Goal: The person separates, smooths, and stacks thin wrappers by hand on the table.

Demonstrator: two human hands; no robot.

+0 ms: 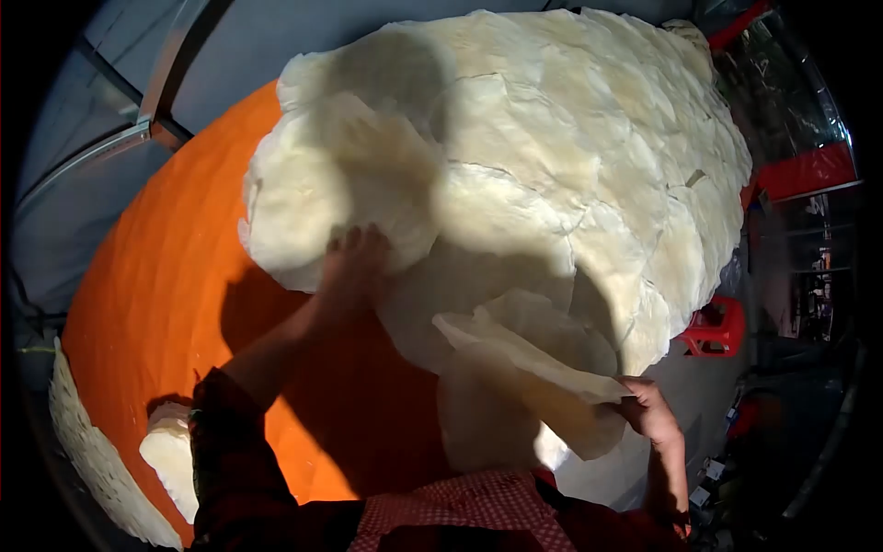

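My left hand (357, 262) lies with its fingers spread on a thin, round, cream-coloured sheet (303, 202), near that sheet's lower edge. The sheet rests on a large curved orange surface (175, 276). With fingers closed, my right hand (653, 409) grips the edge of a loose pale sheet (515, 359). This loose sheet is folded over and hangs in front of the orange surface and of other sheets. Many overlapping cream sheets (589, 120) cover the upper right part of the curved surface. Shadows fall across the sheets and my left hand.
A pale stack of folded material (170, 455) sits at lower left beside my sleeve. A rough whitish strip (92, 460) runs along the orange surface's left edge. Metal framing (147, 120) stands at upper left. A red plastic stool (717, 327) is on the floor at right.
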